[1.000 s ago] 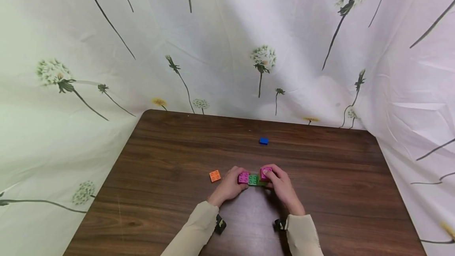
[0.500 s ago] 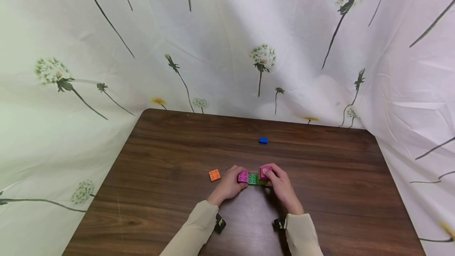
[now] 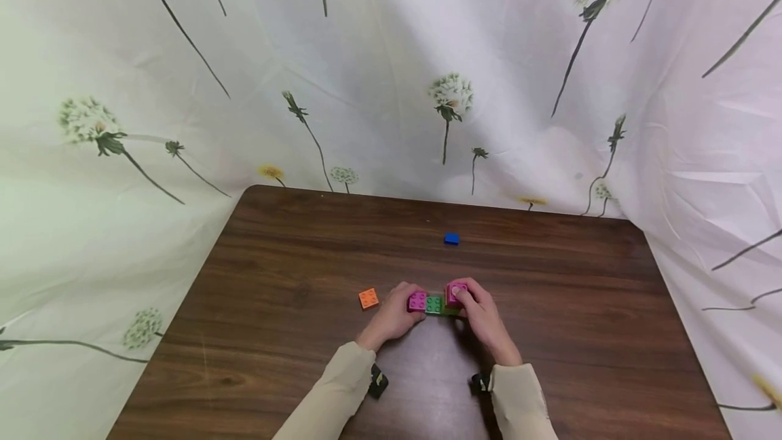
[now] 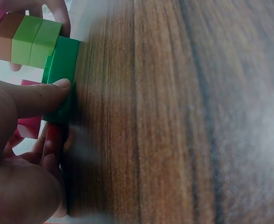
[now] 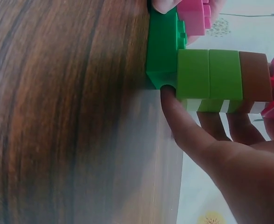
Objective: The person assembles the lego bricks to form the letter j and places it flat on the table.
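A long dark green brick [image 4: 65,70] lies on the table. My left hand [image 3: 393,314] grips its left end, thumb on the near side, fingers behind. On that end sits a pink brick [image 3: 417,301]. Over the other end rises a stack: two light green bricks [image 5: 193,73], a brown brick [image 5: 255,77] and a second pink brick [image 3: 455,292] on top. My right hand [image 3: 486,321] holds this stack, with one digit at the dark green brick's end and other fingers curled behind the tower. In the right wrist view, the lowest light green brick overhangs the dark green end.
A flat orange brick [image 3: 368,298] lies left of my left hand. Farther back on the brown wooden table [image 3: 293,372] is a small blue brick [image 3: 451,239]. Behind the table hangs a white cloth [image 3: 379,87] printed with dandelions.
Both hands keep their hold on the bricks, and the bricks stay joined as before. The head view has shifted very slightly.
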`<state>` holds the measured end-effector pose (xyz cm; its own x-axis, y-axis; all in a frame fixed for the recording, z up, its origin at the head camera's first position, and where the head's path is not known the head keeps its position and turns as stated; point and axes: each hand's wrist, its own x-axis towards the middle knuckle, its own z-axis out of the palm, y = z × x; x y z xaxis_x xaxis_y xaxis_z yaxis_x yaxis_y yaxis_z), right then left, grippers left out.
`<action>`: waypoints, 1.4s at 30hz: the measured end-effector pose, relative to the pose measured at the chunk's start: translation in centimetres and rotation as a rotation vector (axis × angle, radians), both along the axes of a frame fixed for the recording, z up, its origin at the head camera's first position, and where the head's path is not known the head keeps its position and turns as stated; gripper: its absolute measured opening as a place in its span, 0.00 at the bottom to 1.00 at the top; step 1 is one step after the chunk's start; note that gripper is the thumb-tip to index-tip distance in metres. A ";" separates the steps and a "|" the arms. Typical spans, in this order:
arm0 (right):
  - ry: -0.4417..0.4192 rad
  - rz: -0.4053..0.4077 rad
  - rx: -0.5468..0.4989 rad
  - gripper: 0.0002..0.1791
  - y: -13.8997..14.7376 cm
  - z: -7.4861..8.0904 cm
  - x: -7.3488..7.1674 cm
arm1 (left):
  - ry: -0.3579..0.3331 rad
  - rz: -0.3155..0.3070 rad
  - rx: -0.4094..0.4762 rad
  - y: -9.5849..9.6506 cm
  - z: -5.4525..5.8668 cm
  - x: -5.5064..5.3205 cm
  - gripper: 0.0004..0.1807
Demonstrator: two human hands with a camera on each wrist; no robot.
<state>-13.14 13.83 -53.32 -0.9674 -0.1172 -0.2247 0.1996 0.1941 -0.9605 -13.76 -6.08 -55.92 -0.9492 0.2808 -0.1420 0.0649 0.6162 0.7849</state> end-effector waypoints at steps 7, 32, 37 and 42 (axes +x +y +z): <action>-0.018 0.010 -0.021 0.13 0.1 -0.3 -0.2 | 0.014 -0.002 0.006 0.0 -0.1 -0.2 0.17; 0.047 0.095 0.095 0.15 0.4 -0.1 -0.4 | 0.033 -0.009 -0.010 0.0 -0.1 -0.1 0.18; 0.064 0.081 0.105 0.18 0.2 -0.2 -0.4 | 0.030 -0.008 -0.012 0.0 0.0 0.0 0.18; 0.035 0.053 0.043 0.19 -0.2 -0.3 -0.3 | 0.017 -0.007 -0.011 -0.1 0.1 0.0 0.18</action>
